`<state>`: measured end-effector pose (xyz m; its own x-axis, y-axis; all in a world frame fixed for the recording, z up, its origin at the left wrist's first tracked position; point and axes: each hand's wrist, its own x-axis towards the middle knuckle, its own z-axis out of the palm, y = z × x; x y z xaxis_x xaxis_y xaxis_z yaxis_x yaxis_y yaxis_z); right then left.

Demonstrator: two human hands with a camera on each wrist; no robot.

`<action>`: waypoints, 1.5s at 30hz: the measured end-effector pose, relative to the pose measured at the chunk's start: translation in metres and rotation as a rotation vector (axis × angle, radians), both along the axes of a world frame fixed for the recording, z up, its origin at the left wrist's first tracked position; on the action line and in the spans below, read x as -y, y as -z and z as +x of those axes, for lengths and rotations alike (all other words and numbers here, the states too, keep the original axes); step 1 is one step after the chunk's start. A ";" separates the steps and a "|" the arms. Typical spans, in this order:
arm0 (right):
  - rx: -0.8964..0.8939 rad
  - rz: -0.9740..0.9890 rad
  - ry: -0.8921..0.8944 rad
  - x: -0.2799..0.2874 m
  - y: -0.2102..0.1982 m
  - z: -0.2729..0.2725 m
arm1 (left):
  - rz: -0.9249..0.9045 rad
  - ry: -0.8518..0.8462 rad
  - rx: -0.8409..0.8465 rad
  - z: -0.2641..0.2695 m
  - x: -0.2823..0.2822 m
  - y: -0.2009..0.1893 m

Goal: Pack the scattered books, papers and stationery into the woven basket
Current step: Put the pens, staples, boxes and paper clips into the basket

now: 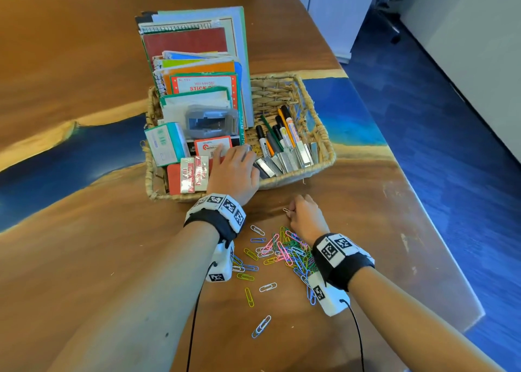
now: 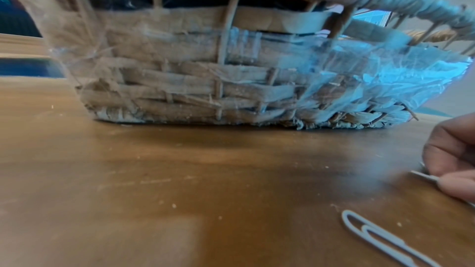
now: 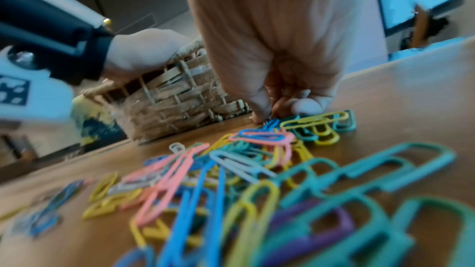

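Observation:
The woven basket (image 1: 324, 146) stands on the wooden table, holding upright books (image 1: 197, 61), small boxes, markers (image 1: 277, 137) and staple strips (image 1: 290, 160). My left hand (image 1: 234, 153) reaches over the basket's front rim and lies palm down on the boxes; its fingertips are hidden. Just in front of the basket my right hand (image 1: 291, 212) pinches one pale paper clip (image 1: 286, 210) at the table top. The left wrist view shows those fingers (image 2: 452, 149) on the clip (image 2: 421, 176). A heap of coloured paper clips (image 1: 287, 253) lies under my right wrist, and also fills the right wrist view (image 3: 231, 170).
Loose clips are scattered toward me, among them a yellow one (image 1: 249, 297) and a blue-white one (image 1: 261, 326). A white clip (image 2: 380, 239) lies near the basket wall (image 2: 180, 80). The table's edge (image 1: 439, 230) runs down the right side, with blue floor beyond.

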<state>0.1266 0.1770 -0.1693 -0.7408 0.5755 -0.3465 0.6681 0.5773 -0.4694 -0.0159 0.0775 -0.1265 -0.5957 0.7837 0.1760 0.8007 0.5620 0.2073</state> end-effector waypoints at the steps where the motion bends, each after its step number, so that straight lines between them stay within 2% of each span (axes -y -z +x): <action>1: 0.000 0.018 -0.032 0.001 -0.001 0.002 | 0.002 0.004 -0.004 0.000 0.000 0.000; 5: -0.042 0.040 -0.128 0.004 -0.014 0.009 | 0.008 0.008 -0.019 0.000 0.001 0.001; 8: -0.255 -0.057 -0.179 0.008 -0.053 0.006 | -0.010 0.006 -0.014 0.000 0.001 0.001; 10: -0.414 -0.156 -0.141 0.006 -0.087 -0.009 | -0.030 0.007 -0.019 0.000 0.000 0.000; 12: -0.490 -0.163 -0.078 -0.004 -0.111 -0.035 | -0.044 0.006 -0.030 0.000 0.000 -0.001; 17: -0.396 -0.021 0.004 -0.033 -0.107 -0.109 | -0.064 0.001 -0.021 0.001 0.000 -0.001; 20: -0.300 -0.012 0.007 -0.038 -0.095 -0.123 | -0.063 0.001 -0.022 0.001 0.000 -0.002; 23: -0.326 -0.027 0.035 -0.045 -0.093 -0.111 | -0.053 0.015 -0.018 0.002 0.001 -0.004; 27: -0.422 0.132 0.075 -0.062 -0.091 -0.069 | 0.061 0.050 0.012 0.001 0.002 -0.005; 30: -0.318 0.266 -0.003 -0.073 -0.079 -0.037 | 0.313 0.142 -0.153 0.016 -0.001 -0.005; 32: -0.232 0.266 -0.084 -0.076 -0.068 -0.022 | 0.385 0.210 -0.209 0.039 -0.007 -0.005; 35: -0.218 0.219 -0.155 -0.074 -0.053 -0.011 | 0.273 0.263 -0.115 0.069 -0.019 0.005; 37: -0.215 0.186 -0.161 -0.072 -0.051 -0.008 | 0.019 0.268 -0.018 0.080 -0.023 0.008; 40: -0.194 0.146 -0.179 -0.073 -0.052 -0.007 | -0.366 0.280 0.263 0.087 -0.023 0.017; 42: -0.186 0.128 -0.192 -0.074 -0.050 -0.007 | -0.431 0.271 0.369 0.091 -0.023 0.025; 45: -0.231 0.083 -0.192 -0.072 -0.047 -0.005 | -0.404 0.216 0.477 0.094 -0.023 0.029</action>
